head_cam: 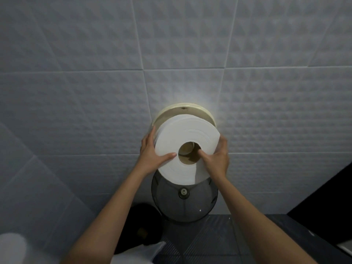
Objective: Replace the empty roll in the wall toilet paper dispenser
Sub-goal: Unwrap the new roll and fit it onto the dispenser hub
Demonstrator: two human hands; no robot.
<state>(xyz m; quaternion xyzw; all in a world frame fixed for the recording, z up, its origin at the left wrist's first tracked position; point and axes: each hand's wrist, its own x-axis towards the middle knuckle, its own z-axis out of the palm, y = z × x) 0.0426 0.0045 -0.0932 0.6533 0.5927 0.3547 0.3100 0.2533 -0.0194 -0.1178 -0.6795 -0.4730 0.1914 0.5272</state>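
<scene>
Hands, left (152,153) and right (216,159), clamp the new roll (187,149) before the open wall dispenser (182,111); its core, seemingly off the spindle, may miss, so the roll jams or drops onto the hanging cover (184,201).

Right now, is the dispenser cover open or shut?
Open: the smoky clear cover hangs down below the cream backplate, while both hands hold the new roll against it.

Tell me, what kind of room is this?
Probably a public washroom: textured pale grey wall tiles, a round cream wall dispenser with its smoky clear cover hanging open, and a big white jumbo paper roll.
</scene>
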